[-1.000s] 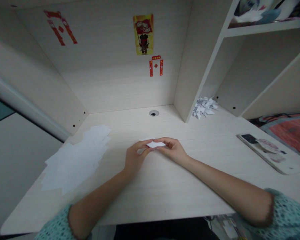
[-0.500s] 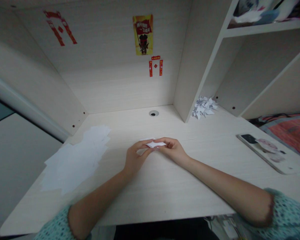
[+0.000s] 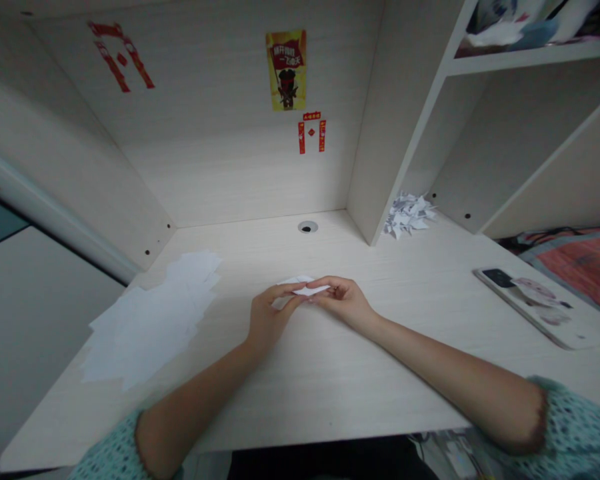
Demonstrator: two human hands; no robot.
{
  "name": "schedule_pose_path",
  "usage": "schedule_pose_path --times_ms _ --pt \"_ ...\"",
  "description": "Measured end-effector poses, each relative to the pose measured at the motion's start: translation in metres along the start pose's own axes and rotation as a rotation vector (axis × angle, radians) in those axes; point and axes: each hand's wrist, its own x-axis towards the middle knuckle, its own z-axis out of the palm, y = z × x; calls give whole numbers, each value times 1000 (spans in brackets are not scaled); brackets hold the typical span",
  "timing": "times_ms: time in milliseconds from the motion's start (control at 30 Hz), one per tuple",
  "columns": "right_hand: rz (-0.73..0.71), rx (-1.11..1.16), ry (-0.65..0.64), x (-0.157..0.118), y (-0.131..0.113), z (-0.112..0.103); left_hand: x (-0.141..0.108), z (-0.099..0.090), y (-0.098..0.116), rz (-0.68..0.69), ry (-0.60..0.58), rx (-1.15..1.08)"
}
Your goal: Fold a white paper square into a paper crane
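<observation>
A small folded piece of white paper [image 3: 310,291] is pinched between both hands above the middle of the desk. My left hand [image 3: 271,312] grips its left end between thumb and fingers. From the right, my right hand [image 3: 347,301] pinches the other end, fingers on top and thumb below. More white paper [image 3: 295,280] shows just behind the fingertips; whether it is part of the same piece I cannot tell. Flat on the desk to the left lies a spread pile of white paper sheets [image 3: 153,323].
A heap of small folded papers [image 3: 409,215] sits at the back right beside the upright panel [image 3: 380,133]. A phone [image 3: 535,308] lies on the right of the desk [image 3: 280,407]. Behind the hands is a round cable hole [image 3: 308,227]. Red cloth [image 3: 580,260] lies at far right.
Both hands keep their grip and have barely moved. The held paper has tilted slightly, and a little more white shows behind the fingertips.
</observation>
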Motion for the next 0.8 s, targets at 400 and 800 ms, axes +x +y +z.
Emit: schedule_pose_path --times_ms 400,800 --pt "6 -41 56 1 0 -1 1 0 -3 -55 -48 -37" --pt "-25 -61 81 0 0 1 2 -1 4 -69 -54 -48"
